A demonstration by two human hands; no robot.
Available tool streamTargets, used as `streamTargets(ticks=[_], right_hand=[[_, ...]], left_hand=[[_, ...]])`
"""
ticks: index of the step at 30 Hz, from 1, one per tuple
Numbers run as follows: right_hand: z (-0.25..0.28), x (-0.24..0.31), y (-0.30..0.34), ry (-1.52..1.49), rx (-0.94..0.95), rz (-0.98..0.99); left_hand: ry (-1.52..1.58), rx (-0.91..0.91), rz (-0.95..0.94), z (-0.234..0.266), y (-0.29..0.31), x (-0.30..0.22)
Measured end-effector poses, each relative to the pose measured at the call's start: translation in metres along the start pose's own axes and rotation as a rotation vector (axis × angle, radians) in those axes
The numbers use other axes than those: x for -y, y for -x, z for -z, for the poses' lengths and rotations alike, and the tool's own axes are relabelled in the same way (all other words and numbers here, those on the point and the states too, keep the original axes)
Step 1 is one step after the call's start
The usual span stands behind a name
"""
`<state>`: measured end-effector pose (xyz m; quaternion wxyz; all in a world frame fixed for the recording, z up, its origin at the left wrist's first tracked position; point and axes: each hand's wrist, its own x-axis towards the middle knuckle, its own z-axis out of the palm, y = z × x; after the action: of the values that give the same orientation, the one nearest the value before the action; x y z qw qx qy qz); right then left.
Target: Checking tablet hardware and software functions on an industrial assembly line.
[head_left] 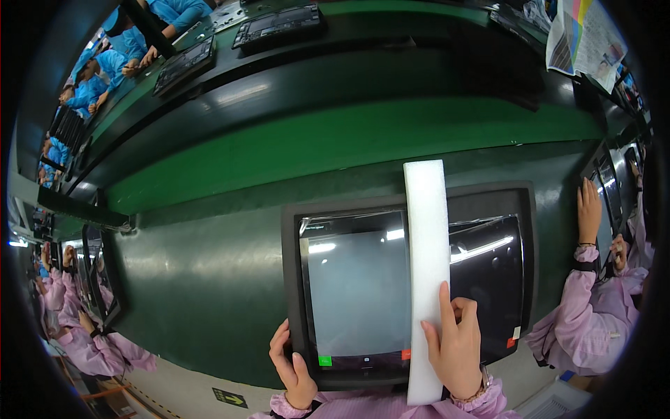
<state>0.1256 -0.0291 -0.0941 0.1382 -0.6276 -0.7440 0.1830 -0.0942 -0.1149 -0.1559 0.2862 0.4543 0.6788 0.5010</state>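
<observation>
In front of me lies a black tray (292,279) with a foam-like rim. Inside it, a pale lit screen (359,293) is on the left and a dark glossy screen (485,279) on the right, both with shiny reflections. A long white foam strip (427,244) crosses between them; it hides whether they join. My right hand (457,346) is closed on the strip's lower part, thumb and index finger along it, the other fingers curled. My left hand (293,370) grips the tray's near left corner, thumb on the near side and fingers outside the left edge.
The green bench (195,279) extends left of the tray. A raised shelf (335,133) runs along the back, with opened flat devices (276,28) above. Printed paper (586,42) hangs at far right. Co-workers in pink (586,300) sit on both sides; others in blue are beyond.
</observation>
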Motion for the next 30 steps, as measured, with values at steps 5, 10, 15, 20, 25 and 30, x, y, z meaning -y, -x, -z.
streamTargets(ticks=[5,10,15,20,25,30], right_hand=[[0.0024,0.0025,-0.0043,-0.001,0.019,-0.012],[0.0030,0.0056,-0.0052,0.024,0.050,-0.038],[0.0023,0.0062,-0.0051,0.074,0.035,-0.017],[0.0025,0.0038,-0.0038,0.079,0.038,-0.005],[0.0046,0.0077,-0.0065,0.086,0.057,-0.008],[-0.0011,0.0083,-0.0058,0.085,0.002,0.027]], left_hand=[[-0.001,-0.011,0.003,-0.0009,-0.0006,0.0015],[0.035,-0.019,0.005,-0.0020,0.0001,0.0049],[0.062,-0.016,0.004,-0.0018,0.0002,0.0056],[0.060,-0.014,-0.019,-0.0023,0.0011,0.0069],[0.068,-0.014,-0.023,-0.0035,0.0003,0.0078],[0.043,-0.014,-0.004,-0.0030,0.0010,0.0058]])
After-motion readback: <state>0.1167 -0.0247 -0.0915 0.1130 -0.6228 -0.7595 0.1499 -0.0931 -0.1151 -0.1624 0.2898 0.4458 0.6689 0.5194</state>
